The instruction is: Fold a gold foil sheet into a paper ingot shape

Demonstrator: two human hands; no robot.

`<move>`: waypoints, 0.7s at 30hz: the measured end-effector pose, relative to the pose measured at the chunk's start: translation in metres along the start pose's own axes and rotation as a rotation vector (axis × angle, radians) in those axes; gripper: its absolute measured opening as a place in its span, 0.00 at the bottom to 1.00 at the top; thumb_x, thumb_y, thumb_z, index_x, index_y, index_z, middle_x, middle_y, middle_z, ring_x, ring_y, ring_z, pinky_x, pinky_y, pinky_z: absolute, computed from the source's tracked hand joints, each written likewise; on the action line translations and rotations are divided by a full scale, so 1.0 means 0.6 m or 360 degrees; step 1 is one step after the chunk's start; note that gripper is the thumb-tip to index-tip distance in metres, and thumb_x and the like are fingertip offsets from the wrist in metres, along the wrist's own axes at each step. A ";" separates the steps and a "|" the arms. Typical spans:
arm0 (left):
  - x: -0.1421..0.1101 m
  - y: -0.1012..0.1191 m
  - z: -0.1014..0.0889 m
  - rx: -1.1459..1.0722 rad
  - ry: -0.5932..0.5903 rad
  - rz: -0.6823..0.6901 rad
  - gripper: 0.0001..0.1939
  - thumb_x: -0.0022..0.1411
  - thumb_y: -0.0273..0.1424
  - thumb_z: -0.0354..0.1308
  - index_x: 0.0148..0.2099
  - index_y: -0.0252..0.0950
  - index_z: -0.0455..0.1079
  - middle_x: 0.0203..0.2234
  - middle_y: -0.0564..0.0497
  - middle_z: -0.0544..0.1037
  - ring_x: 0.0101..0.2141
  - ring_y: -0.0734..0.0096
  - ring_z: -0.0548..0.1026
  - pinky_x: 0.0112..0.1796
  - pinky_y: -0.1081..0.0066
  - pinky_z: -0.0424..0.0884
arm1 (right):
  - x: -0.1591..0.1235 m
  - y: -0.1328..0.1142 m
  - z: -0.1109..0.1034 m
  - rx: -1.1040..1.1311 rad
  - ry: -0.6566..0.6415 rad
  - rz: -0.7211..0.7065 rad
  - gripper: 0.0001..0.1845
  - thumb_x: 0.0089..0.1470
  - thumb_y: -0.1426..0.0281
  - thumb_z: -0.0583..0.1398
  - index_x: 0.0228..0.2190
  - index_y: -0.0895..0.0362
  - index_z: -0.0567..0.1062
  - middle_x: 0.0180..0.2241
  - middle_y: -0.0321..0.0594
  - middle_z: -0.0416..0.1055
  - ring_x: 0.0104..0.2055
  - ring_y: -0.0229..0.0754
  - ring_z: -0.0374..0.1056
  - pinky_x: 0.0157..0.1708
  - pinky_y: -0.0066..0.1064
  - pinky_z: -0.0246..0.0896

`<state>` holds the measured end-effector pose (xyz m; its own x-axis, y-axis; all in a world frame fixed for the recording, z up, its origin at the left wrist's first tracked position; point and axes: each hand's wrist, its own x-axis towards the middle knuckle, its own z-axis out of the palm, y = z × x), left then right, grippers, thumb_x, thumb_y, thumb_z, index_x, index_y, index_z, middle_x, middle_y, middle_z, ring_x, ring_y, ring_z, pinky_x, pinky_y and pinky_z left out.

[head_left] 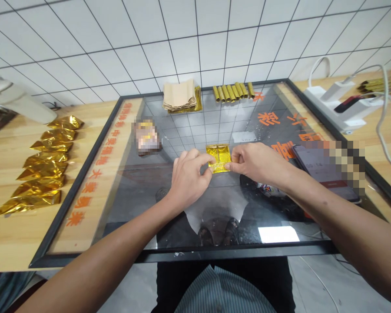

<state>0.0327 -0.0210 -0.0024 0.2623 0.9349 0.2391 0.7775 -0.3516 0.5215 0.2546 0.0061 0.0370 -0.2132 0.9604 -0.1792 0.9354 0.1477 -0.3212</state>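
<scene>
A small sheet of gold foil paper (220,153), creased across its lower part, lies on the glass tabletop (189,208) in the middle of the view. My left hand (192,171) pinches its lower left corner between thumb and forefinger. At the lower right edge, my right hand (250,163) grips the same foil paper with thumb and fingertips. Beyond the hands, a stack of brown-faced paper sheets (179,95) rests with gold foil showing under it. To the right of that stack stands a row of several rolled gold tubes (233,92).
Several folded gold foil cones (41,174) line the wooden counter on the left. A blurred pack (146,137) sits on the glass at left. On the right lie a phone (322,171) and a white power strip (332,106) with cables. A tiled wall (211,43) closes the back.
</scene>
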 end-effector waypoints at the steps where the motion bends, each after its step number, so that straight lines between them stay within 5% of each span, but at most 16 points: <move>1: 0.000 -0.001 0.000 0.0000 -0.0012 0.0016 0.14 0.67 0.23 0.62 0.47 0.48 0.81 0.39 0.53 0.77 0.44 0.60 0.71 0.45 0.59 0.62 | 0.000 0.001 0.000 0.0009 0.0003 -0.0001 0.14 0.59 0.57 0.67 0.28 0.51 0.74 0.28 0.35 0.76 0.29 0.42 0.65 0.28 0.36 0.50; 14: -0.001 -0.016 0.000 0.0100 -0.0090 0.0182 0.21 0.72 0.23 0.58 0.51 0.56 0.85 0.41 0.50 0.75 0.45 0.61 0.69 0.46 0.58 0.62 | 0.001 0.015 -0.002 0.0112 -0.0056 -0.0087 0.11 0.60 0.63 0.66 0.29 0.52 0.73 0.28 0.33 0.76 0.28 0.39 0.66 0.29 0.36 0.50; 21: -0.010 -0.011 -0.001 0.0561 -0.0070 0.0636 0.23 0.74 0.21 0.52 0.57 0.51 0.81 0.46 0.46 0.72 0.44 0.57 0.65 0.42 0.60 0.64 | 0.005 0.024 -0.001 0.0181 -0.0041 -0.0176 0.10 0.58 0.63 0.65 0.28 0.52 0.73 0.26 0.32 0.74 0.27 0.39 0.66 0.29 0.35 0.52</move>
<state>0.0259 -0.0243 -0.0066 0.5952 0.7351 0.3246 0.7548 -0.6500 0.0883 0.2674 0.0112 0.0325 -0.3217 0.9331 -0.1605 0.8681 0.2231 -0.4434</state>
